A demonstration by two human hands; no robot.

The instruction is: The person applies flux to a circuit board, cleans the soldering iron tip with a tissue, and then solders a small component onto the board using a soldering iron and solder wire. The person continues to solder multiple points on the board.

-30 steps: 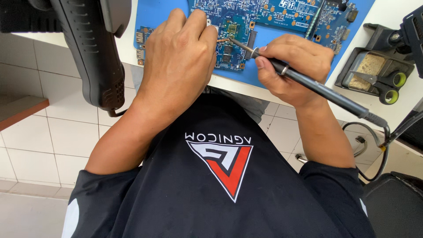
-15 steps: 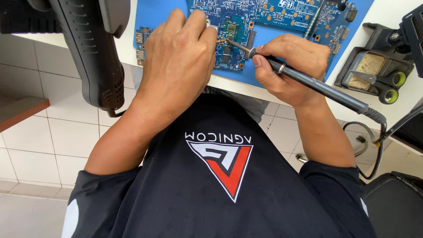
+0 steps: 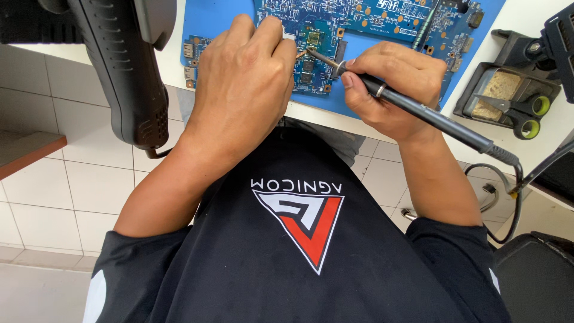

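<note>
Blue circuit board (image 3: 382, 24) lies on your white tabletop (image 3: 526, 18), just ahead of both hands. Your left hand (image 3: 248, 84) rests curled on it; your right hand (image 3: 388, 90) grips the soldering iron (image 3: 418, 110), tip angled left onto the board.

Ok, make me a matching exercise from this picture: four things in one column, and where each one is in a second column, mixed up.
Things:
1. soldering iron
2. circuit board
3. hot air gun
4. tip-cleaning stand

Places:
A. far right of the bench
B. hanging at the left
C. in the right hand
D. flat on the blue mat

Pairs: 1-C, 2-D, 3-B, 4-A
</note>
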